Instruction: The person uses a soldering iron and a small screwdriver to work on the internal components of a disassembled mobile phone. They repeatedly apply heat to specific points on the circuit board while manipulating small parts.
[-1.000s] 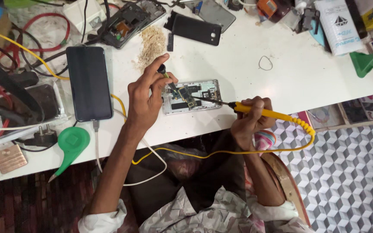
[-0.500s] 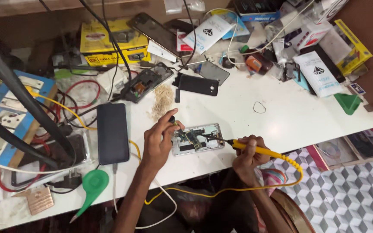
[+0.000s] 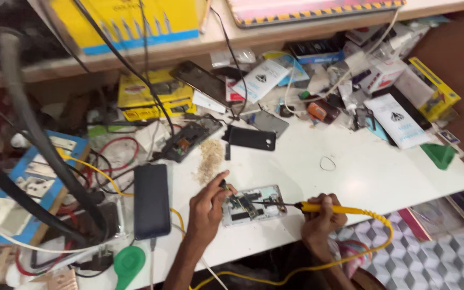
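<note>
An opened phone [image 3: 253,205] with its circuit board exposed lies near the front edge of the white workbench [image 3: 350,172]. My left hand [image 3: 208,207] rests on the phone's left end and pinches a thin dark tool against the board. My right hand [image 3: 322,215] grips a yellow soldering iron [image 3: 328,208] whose dark tip reaches left onto the board. The iron's yellow cord [image 3: 382,236] loops down off the table edge.
A black power bank [image 3: 151,200] lies left of my left hand, a black phone back [image 3: 251,138] and a dismantled phone [image 3: 189,139] behind. Tangled wires, a blue socket board [image 3: 33,177] and thick black cables fill the left. Boxes and packets crowd the back right; a green funnel [image 3: 129,263] lies front left.
The camera has tilted up, so the shelf and back clutter come into view. Both hands stay on the opened phone, with the iron's tip still at the board.
</note>
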